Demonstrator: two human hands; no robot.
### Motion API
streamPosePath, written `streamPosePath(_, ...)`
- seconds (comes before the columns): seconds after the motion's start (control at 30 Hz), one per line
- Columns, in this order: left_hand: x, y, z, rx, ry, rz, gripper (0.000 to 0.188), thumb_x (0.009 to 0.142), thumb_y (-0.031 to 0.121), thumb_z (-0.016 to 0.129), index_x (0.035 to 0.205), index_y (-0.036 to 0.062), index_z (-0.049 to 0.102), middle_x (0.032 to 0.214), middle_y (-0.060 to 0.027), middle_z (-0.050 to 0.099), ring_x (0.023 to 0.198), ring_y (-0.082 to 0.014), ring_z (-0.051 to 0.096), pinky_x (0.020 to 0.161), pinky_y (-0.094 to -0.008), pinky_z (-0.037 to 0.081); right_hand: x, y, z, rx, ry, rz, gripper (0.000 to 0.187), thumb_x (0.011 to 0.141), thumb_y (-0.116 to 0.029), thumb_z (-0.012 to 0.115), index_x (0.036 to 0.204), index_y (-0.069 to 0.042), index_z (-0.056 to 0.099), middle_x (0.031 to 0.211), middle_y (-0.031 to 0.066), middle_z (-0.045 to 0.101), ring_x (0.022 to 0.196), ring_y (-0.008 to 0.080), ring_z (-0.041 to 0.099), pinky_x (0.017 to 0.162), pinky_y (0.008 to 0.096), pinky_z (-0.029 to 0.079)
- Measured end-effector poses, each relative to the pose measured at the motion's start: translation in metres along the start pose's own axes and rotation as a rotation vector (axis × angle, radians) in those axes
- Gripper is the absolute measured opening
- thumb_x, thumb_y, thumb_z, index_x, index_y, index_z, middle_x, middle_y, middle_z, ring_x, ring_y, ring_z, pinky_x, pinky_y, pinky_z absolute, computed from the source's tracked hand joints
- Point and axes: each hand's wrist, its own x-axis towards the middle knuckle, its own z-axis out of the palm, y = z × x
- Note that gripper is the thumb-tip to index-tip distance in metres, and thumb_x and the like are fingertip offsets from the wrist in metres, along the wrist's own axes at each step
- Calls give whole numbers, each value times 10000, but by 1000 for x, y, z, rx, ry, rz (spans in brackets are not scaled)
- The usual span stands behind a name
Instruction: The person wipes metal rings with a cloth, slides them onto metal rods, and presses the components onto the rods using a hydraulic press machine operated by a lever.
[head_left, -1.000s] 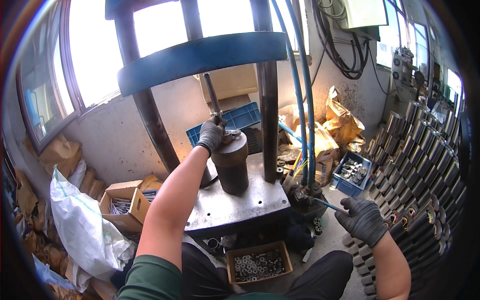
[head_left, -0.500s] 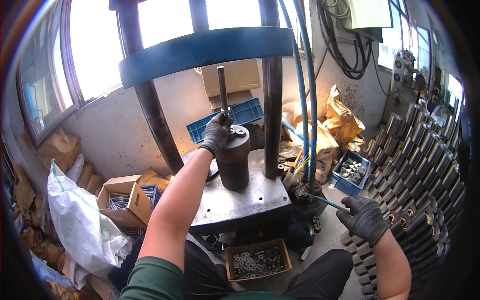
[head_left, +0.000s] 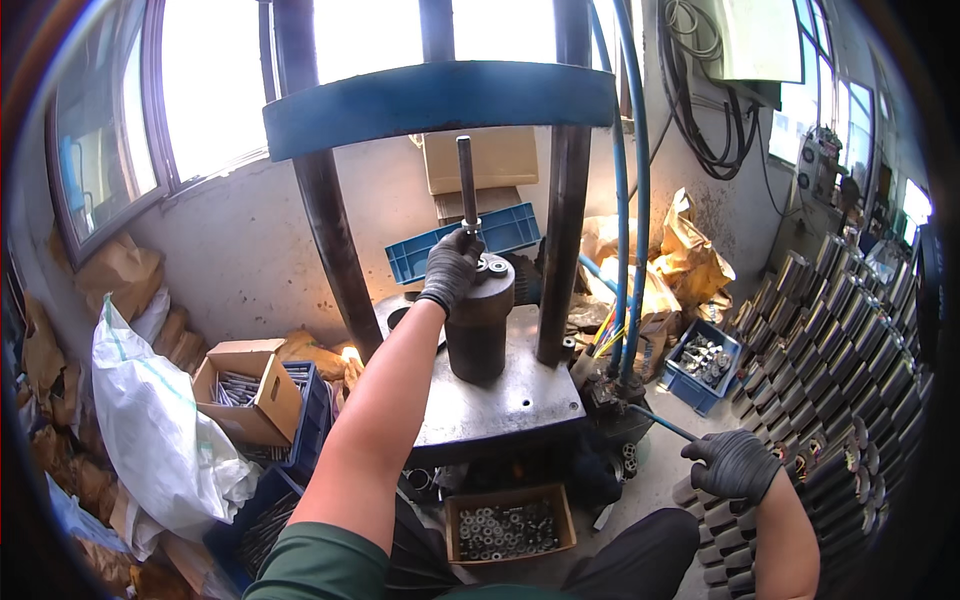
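Head view looks down on a blue-framed press [head_left: 440, 100], and the person at it has the gloved left hand [head_left: 450, 268] closed round the lower end of a long steel bolt [head_left: 466, 185], holding it upright just over the dark steel cylinder [head_left: 478, 320] that stands on the grey press plate [head_left: 510, 400]. A washer or nut seems to sit on the cylinder's top beside the fingers; it is too small to tell which. The gloved right hand [head_left: 733, 465] is closed on the end of the blue lever [head_left: 660, 424] low at the press's right side.

To my eye the step in hand is seating the bolt in the cylinder's bore. It must stay plumb and drop squarely in, and the left hand should be out from under the crossbeam before the lever is worked.

As for packages: a brown carton [head_left: 480, 158] sits behind the press on a blue crate [head_left: 440, 250]. At left, an open cardboard box of long bolts [head_left: 245, 385] lies beside a white sack [head_left: 160, 430]. A shallow cardboard box of washers [head_left: 510, 525] lies below the plate. A small blue bin of metal parts [head_left: 705, 360] and crumpled brown paper [head_left: 690, 260] lie to the right. No legible label or sign shows.
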Motion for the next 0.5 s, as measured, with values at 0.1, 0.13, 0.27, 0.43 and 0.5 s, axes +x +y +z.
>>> streamPosePath(0.1, -7, 11, 1, 26, 10, 10, 294, 952, 258, 709, 1192, 89, 703, 1061, -175, 740, 1011, -355, 708, 882, -430, 550, -6, 0, 9, -8, -133, 27, 340, 848, -335, 566, 1021, -119, 764, 939, 124, 753, 889, 323, 720, 827, 446, 567)
streamPosePath(0.13, -8, 16, 3, 24, 16, 8, 294, 952, 258, 709, 1192, 89, 703, 1061, -175, 740, 1011, -355, 708, 882, -430, 550, -12, -2, 12, -10, -173, 29, 332, 843, -342, 572, 1004, -123, 763, 931, 122, 754, 900, 320, 722, 825, 454, 564)
streamPosePath(0.27, -9, 35, 12, 185, -49, -27, 325, 975, 249, 711, 1250, 77, 692, 1143, -126, 759, 1021, -253, 729, 908, -358, 559, -47, -1, 46, -17, -260, 56, 306, 846, -367, 589, 913, -112, 745, 834, 138, 728, 853, 343, 714, 780, 478, 561)
streamPosePath(0.43, -3, 15, -1, 120, -30, 5, 268, 957, 270, 687, 1139, 75, 702, 1090, -202, 713, 1043, -388, 677, 910, -472, 527, -54, -12, 70, 22, -75, 71, 285, 853, -386, 652, 869, -114, 732, 779, 142, 708, 751, 365, 699, 694, 482, 554)
streamPosePath(0.5, -1, 14, 4, 139, -47, 23, 279, 957, 286, 683, 1151, 87, 700, 1095, -193, 705, 1055, -392, 666, 919, -488, 516, -61, -11, 77, -16, -9, 97, 296, 838, -405, 686, 793, -112, 688, 718, 147, 680, 710, 378, 686, 663, 492, 545)
